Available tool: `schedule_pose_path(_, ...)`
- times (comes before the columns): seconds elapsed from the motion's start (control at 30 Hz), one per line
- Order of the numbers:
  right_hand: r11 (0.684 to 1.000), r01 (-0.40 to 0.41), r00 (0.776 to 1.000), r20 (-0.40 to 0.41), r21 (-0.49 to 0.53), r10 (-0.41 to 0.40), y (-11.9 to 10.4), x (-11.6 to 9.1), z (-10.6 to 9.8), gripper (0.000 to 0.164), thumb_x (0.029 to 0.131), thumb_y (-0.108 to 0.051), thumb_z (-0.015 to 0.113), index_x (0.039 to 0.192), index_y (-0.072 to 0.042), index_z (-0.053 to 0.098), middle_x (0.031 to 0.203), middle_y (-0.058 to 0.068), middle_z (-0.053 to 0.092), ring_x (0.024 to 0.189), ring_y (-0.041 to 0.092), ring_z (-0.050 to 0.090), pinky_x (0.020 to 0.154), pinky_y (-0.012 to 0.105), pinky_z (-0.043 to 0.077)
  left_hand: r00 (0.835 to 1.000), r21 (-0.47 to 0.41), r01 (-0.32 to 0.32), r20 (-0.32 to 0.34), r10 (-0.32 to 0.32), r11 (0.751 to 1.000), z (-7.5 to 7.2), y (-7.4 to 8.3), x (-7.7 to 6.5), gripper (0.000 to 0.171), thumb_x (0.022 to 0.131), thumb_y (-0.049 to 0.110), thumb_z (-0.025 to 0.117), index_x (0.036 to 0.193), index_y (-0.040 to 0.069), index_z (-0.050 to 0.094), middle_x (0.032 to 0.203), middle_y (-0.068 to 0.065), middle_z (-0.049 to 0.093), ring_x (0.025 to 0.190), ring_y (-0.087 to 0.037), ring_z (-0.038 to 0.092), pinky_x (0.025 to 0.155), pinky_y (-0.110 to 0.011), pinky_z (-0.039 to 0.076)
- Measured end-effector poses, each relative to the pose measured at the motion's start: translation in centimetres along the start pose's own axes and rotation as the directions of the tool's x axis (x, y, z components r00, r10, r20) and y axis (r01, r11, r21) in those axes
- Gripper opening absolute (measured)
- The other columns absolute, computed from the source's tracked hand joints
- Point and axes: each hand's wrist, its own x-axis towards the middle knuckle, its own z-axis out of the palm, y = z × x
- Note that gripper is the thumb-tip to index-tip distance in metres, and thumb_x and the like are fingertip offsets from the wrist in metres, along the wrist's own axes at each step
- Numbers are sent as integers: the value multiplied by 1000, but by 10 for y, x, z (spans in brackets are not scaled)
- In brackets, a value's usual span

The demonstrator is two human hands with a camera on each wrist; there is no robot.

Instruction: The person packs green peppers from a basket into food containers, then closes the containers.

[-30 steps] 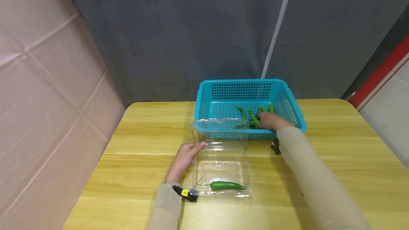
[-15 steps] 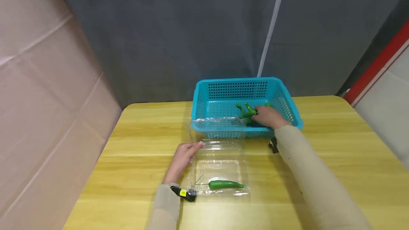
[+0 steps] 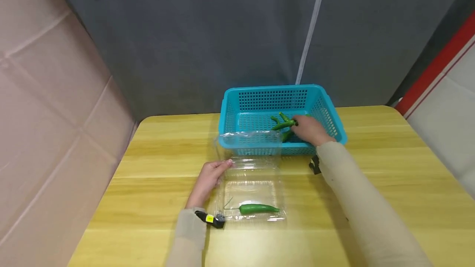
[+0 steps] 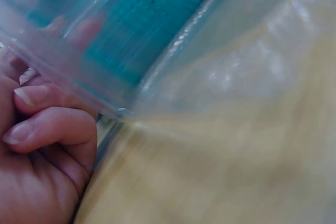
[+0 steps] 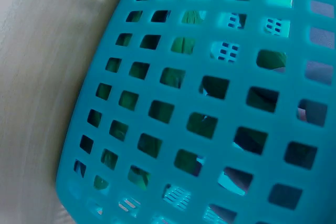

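Wooden tabletop [image 3: 148, 201] carries near its far edge a blue basket [image 3: 256, 120], where the right hand [image 3: 309, 129] grasps a green pepper [image 3: 283, 125] and the left hand [image 3: 208, 177] pinches a clear container [image 3: 252, 190] nearby.

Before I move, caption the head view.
Left hand holds a clear container; right hand grips a green pepper in a blue basket.

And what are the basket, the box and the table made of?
Basket: looks like smooth, slightly shiny plastic, with neat square holes. Box: probably thin, glossy plastic, see-through with glints. Table: maybe wood, or a wood-look top; streaky grain, soft shine.
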Motion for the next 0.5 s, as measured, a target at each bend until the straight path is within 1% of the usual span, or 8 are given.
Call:
schedule_pose_path(0.03,1000,5,1000,-8,-6,-5,1,0,0,45,92,-18,43,132,2,37,131,23,40,114,40,40,91,53,34,1000,0,-6,4,6,1000,0,0,1,37,87,35,57,99,2,67,56,-7,48,34,-6,28,31,-22,23)
schedule_pose_path(0.1,999,20,1000,-22,-24,-21,1,0,0,43,92,-17,46,130,2,41,129,23,42,112,40,43,89,53,36,1000,-1,-15,11,15,1000,-1,-1,2,37,87,35,57,99,1,67,60,-12,51,34,-5,28,32,-21,23)
schedule_pose_path(0.13,999,26,999,-28,-31,-27,1,0,0,42,91,-17,47,128,2,43,128,22,44,110,40,44,88,53,37,1000,-5,-13,13,13,1000,-1,-1,1,37,87,35,57,98,1,67,65,-13,55,34,-5,28,32,-21,23)
schedule_pose_path(0.17,999,30,999,-34,-37,-31,1,0,0,41,91,-17,48,127,1,45,126,22,46,109,39,46,86,53,38,1000,-8,-9,14,9,1000,-1,-2,1,37,87,35,57,98,2,67,66,-13,55,34,-6,28,32,-21,23)
schedule_pose_path(0.23,999,27,999,-39,-37,-28,1,0,0,39,90,-17,51,125,0,48,124,21,49,105,38,49,84,52,40,1000,-8,3,15,-3,1000,-1,-2,0,36,87,36,57,98,3,67,61,-11,53,33,-6,28,31,-21,23)
schedule_pose_path(0.3,999,16,999,-41,-33,-17,1,-1,0,39,89,-17,52,125,-1,48,122,20,50,103,38,50,82,52,41,1000,-12,11,17,-11,1000,-1,-2,-1,36,86,36,57,98,4,67,58,-5,51,33,-5,28,31,-21,23)
schedule_pose_path(0.37,1000,5,999,-43,-23,-6,1,-1,-1,40,89,-18,52,125,-1,48,122,20,50,103,38,50,82,52,41,1000,-10,5,15,-5,1000,0,-2,-1,36,86,36,57,97,4,68,50,-1,42,33,-5,28,31,-21,23)
schedule_pose_path(0.5,1000,-6,999,-37,-13,6,2,-1,-3,41,89,-19,51,126,0,47,123,21,49,106,39,48,84,53,40,1000,-11,-8,15,9,1000,1,-1,-1,35,86,37,57,96,6,68,45,4,35,33,-5,28,32,-22,23)
